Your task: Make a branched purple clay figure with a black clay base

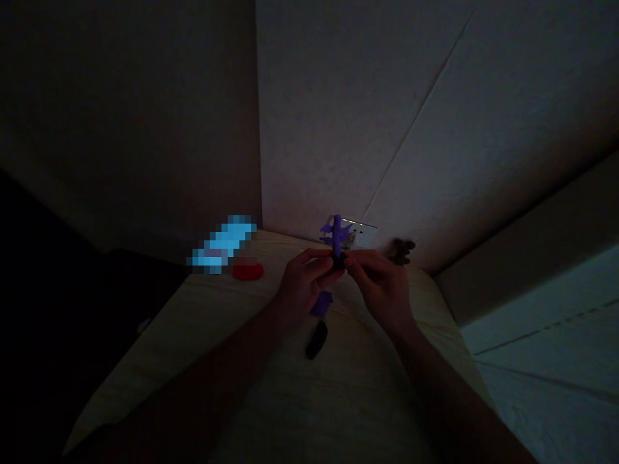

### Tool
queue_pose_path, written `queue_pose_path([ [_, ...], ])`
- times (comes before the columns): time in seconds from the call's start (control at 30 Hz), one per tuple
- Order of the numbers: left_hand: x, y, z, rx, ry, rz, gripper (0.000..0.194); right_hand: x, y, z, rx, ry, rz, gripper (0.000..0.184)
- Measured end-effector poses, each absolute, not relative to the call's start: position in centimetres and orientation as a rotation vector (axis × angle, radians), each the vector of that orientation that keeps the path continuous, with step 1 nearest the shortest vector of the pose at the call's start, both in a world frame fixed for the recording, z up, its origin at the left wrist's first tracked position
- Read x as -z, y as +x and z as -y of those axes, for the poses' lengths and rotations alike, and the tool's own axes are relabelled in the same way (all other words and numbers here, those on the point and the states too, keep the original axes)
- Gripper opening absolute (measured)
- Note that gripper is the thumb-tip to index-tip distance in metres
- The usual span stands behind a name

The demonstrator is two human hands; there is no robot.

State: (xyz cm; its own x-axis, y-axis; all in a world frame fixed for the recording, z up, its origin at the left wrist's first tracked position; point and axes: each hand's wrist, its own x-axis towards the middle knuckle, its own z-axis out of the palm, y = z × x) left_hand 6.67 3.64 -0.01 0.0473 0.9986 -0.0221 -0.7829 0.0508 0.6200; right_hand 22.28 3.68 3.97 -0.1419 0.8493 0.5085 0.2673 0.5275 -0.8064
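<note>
Between my fingertips, just above the far part of the table, I hold an upright purple figure (337,235) that looks like modelling clay. It has a thick stem with pointed, leaf-like pieces on both sides. At its foot is a black lump (339,261). My left hand (305,283) is closed on that black foot from the left. From the right, my right hand (382,283) pinches the same foot. On the table below my hands lie a loose purple piece (322,303) and an oblong black piece (316,340). Dim light hides the finer detail.
A bright, blurred-out screen (223,245) stands at the table's far left, beside a red object (248,270). Near the wall on the right is a small dark brown shape (403,251). A wall socket (362,233) sits behind my hands. The wooden table (271,406) meets the wall.
</note>
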Motion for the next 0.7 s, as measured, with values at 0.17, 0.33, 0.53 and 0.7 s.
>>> queue_pose_path([
  [0.17, 0.0, 6.7, -3.7, -1.459, 0.523, -0.521, 0.034, -3.8, 22.4, -3.6, -0.614, -0.939, 1.739, 0.013],
  [0.33, 0.0, 6.4, -3.6, -1.429, 0.555, -0.504, 0.039, -3.7, 22.7, -4.1, -0.682, -0.976, 1.695, 0.014],
  [0.53, 0.2, 6.5, -3.8, -1.424, 0.618, -0.535, 0.032, -2.9, 22.7, -4.3, -0.748, -0.928, 1.703, 0.015],
  [0.7, 0.4, 6.6, -3.9, -1.437, 0.597, -0.577, 0.034, -2.6, 22.6, -4.4, -0.765, -0.918, 1.695, 0.018],
])
